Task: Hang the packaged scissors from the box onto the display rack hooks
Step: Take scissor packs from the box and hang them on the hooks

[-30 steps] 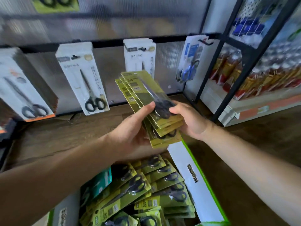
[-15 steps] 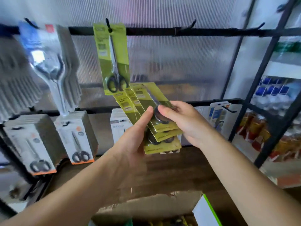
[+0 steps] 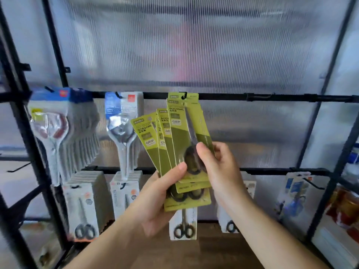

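Left forearm: being cut off by the lower left edge of the frame.
Left hand [image 3: 155, 199]: a fan of green scissor packs [image 3: 149, 140] is being gripped at its lower end, with the thumb pressed on the front and the fingers hidden behind the cards.
Right hand [image 3: 219, 169]: the front pack [image 3: 186, 136] is being pinched at its handle end, with the thumb on the face and the fingers curled round its right edge.
Fan: being held upright at frame centre with its tops spread leftward. The cards are overlapping, so their count is hard to make out.
Front pack top: being held just below the hook [image 3: 184, 95] on the upper rail [image 3: 252, 97]. Contact with the hook cannot be told.
Hung pack [image 3: 191, 97]: being carried by that hook, mostly hidden behind the fan.
Open room: the upper rail is being left bare from the hook to the right frame edge.
Left of hook: being crowded by clear blister packs [image 3: 120, 133], close to the fan's leftmost card.
Lower rail [image 3: 272, 170]: white scissor packs [image 3: 85, 206] are being hung there, and some are being covered by the wrists.
Backing panel [image 3: 194, 45]: ribbed and translucent, so shapes behind it are being blurred.
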`<control>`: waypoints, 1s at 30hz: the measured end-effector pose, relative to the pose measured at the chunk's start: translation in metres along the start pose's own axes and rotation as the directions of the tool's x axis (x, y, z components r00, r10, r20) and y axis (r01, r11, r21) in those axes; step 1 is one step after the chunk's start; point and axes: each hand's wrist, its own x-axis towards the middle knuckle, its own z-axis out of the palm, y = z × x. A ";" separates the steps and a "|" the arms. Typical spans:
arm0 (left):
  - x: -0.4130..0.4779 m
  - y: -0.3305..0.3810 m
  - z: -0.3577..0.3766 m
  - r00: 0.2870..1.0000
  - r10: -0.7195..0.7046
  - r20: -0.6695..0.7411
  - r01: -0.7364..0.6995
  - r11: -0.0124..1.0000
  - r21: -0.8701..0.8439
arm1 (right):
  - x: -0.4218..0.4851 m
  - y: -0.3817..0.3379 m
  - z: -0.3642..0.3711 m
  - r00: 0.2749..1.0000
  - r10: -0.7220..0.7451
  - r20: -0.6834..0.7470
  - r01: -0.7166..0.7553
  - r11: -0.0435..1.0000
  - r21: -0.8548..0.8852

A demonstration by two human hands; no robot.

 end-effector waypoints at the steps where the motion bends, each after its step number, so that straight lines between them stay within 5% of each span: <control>1: -0.001 0.003 -0.005 1.000 0.027 -0.006 -0.027 1.000 -0.004 | 0.002 -0.003 0.006 1.000 0.014 -0.004 -0.014 1.000 0.009; 10: -0.015 0.039 -0.035 0.997 0.073 -0.038 -0.068 0.990 0.121 | 0.020 -0.038 0.015 0.966 0.124 0.229 -0.121 0.992 -0.027; 20: -0.024 0.033 -0.030 0.997 0.052 -0.062 -0.055 0.998 -0.043 | 0.027 -0.035 0.033 0.982 0.166 0.087 -0.163 0.986 -0.045; 25: -0.017 0.029 -0.030 0.988 0.066 -0.143 -0.062 0.997 0.035 | 0.021 -0.034 0.027 0.988 0.101 0.119 -0.092 0.992 -0.080; 30: -0.012 0.033 -0.028 0.951 0.182 -0.251 -0.148 0.978 0.147 | 0.018 -0.034 0.018 0.989 -0.135 0.058 0.144 0.970 -0.194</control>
